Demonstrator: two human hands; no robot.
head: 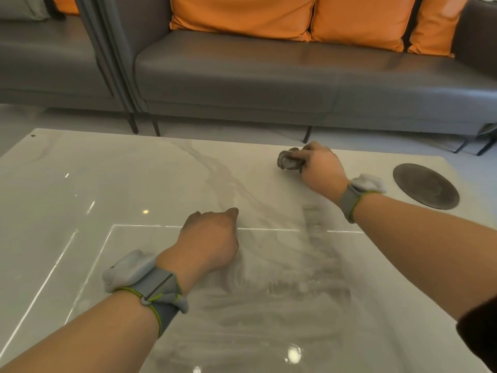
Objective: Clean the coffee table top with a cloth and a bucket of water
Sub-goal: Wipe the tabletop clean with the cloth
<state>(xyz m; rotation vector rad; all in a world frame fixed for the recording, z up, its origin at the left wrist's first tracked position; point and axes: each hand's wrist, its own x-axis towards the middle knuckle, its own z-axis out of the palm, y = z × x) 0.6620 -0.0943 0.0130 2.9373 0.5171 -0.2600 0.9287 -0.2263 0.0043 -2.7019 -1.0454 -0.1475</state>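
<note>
One cloth: a crumpled grey cloth [289, 160] sits right of centre in the frame, near the far edge of the table, bunched up under my fingers and touching the surface.
Right hand: my right hand [321, 168] reaches out to the cloth and grips it, fingers curled around the wad; a grey band [349, 199] with a pale padded piece circles that wrist.
Left hand: my left hand [211, 238] rests on the table at the middle of the frame, fingers curled under into a loose fist, holding nothing, well apart from the cloth; a matching grey band [158, 289] with a green cord wraps that wrist.
Table: the coffee table top [107, 179] is pale and glossy with grey veining, filling the lower half of the frame; hazy smeared streaks spread across it between my two arms and toward the bottom centre.
Disc: a dark round disc [425, 185] lies flat on the table at the right edge of the frame, near my right wrist but apart from it.
Sofa: a grey sofa [269, 84] runs across the upper part of the frame beyond the table, with orange cushions [357, 20] along its back at the upper right.
</note>
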